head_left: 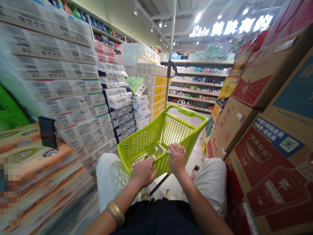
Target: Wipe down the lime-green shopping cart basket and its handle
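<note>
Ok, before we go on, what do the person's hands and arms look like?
The left hand is ungloved, with a broad gold-coloured bangle on that forearm. The right hand is ungloved too, its wrist unadorned. No sleeves show on either forearm.

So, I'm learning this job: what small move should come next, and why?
Perhaps slide the right hand along the near side of the green basket: that hand holds a small white piece there, and the left hand grips the same side, which should keep it steady.
</note>
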### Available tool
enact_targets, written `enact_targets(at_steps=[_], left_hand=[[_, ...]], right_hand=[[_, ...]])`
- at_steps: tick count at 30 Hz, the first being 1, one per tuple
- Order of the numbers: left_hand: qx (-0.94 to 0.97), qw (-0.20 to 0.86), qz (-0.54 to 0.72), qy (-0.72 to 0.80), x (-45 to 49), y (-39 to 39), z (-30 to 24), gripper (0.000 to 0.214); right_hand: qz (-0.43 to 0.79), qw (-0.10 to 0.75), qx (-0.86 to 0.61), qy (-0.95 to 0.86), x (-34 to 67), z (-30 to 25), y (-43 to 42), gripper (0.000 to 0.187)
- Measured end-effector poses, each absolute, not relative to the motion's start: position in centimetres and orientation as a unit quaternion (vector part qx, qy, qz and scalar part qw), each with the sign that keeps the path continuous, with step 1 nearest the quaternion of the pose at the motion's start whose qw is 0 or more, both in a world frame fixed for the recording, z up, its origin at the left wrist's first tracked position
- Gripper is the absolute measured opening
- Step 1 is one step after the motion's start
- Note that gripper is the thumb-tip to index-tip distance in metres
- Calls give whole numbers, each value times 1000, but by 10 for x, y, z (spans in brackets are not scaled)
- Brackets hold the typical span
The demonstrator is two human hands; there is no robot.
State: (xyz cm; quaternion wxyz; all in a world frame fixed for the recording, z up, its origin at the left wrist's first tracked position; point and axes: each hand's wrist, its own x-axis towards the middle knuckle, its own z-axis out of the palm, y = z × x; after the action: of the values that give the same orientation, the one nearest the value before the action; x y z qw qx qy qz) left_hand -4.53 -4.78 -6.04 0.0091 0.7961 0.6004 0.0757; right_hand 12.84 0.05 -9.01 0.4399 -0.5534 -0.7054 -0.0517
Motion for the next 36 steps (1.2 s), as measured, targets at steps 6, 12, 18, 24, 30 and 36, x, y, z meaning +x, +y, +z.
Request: enact_targets(at_steps=[6,12,18,24,30,36], left_hand=[[797,10,70,600,-44,-49,-57,31],[795,5,68,603,-45,-50,-59,27],[791,5,63,608,-41,-49,-58,30],[799,3,66,598,-44,-49,-57,31],[802,9,73,593,-46,-48,-58,28],[805,10,77,588,-46,-45,-57,28]], right_hand=[[-43,412,-463,-784,86,-103,-25,38],[-49,407,-541,-734,122,-88,-6,44],[-51,416,-536,-732,111,-93,-11,45],[-35,416,-461,-783,91,-98,-25,40],[-49,437,-554,-707,130,-86,-2,45],[-30,427,-490,-759,93,-96,-19,37]])
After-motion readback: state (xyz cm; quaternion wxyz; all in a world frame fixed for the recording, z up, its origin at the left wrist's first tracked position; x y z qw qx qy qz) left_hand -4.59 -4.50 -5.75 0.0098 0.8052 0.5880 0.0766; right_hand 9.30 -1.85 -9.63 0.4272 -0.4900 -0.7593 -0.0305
